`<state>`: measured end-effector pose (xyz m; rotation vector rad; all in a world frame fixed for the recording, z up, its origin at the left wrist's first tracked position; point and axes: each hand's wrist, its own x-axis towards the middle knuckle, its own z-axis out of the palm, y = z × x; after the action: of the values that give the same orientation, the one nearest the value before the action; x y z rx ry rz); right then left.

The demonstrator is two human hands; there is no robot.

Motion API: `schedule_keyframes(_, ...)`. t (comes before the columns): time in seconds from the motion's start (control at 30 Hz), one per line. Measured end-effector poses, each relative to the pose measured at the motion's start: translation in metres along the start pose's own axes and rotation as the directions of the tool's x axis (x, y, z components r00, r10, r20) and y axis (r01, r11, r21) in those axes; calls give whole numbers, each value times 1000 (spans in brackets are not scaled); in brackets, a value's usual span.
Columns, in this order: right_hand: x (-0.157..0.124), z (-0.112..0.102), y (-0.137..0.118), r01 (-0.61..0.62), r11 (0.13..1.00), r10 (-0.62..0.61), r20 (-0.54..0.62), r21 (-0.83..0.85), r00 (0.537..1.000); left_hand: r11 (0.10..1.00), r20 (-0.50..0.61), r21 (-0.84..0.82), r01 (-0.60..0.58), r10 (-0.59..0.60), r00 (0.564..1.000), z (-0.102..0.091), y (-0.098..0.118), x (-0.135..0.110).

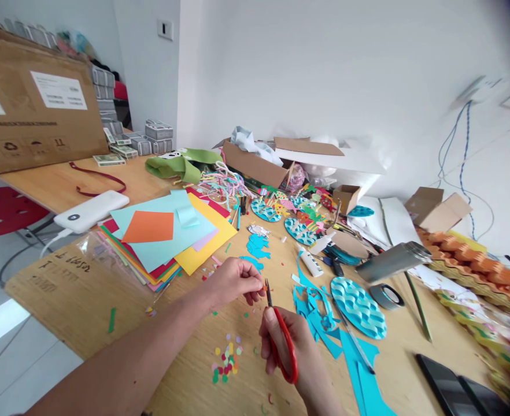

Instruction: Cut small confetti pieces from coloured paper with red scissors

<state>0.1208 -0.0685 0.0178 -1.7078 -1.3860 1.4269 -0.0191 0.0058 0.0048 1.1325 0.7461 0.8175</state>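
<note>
Over the middle of the wooden table, my left hand [240, 281] pinches a small orange paper piece [267, 288] between thumb and fingers. Red-handled scissors [287, 346] are gripped in my right hand [296, 346], their dark blades pointing up and away, right at the orange piece. Just below, between my forearms, lies a scatter of small coloured paper dots [226, 361]. Beyond my left hand are blue paper fish cutouts [258, 245]. To the right of the scissors lie blue paper scraps [318, 312].
Stacked coloured paper [151, 231] and a white power bank [92, 211] lie left. At right are a blue wavy oval [358, 306], a pen [357, 344], a glue bottle [310, 262], a tape roll [386, 296], a metal flask [394, 260] and a dark phone [443, 384].
</note>
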Motion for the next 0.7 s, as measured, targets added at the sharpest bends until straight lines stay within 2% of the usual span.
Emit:
schedule_keyframes(0.27,2,0,2,3,1000,-3,-3,0,1000,1000,60,31,-7,5,998,-1,-3,0)
schedule_keyframes(0.57,1,2,0,-12,1000,12,-33,-22,999,999,75,27,-24,22,997,-2,-3,0)
schedule_keyframes(0.63,1,1,-1,3,1000,-4,-72,-15,997,1000,56,12,-18,18,998,-1,-3,0)
schedule_keyframes(0.7,0,0,-1,66,998,-64,-167,7,984,1000,32,1,-10,10,999,-1,-3,0)
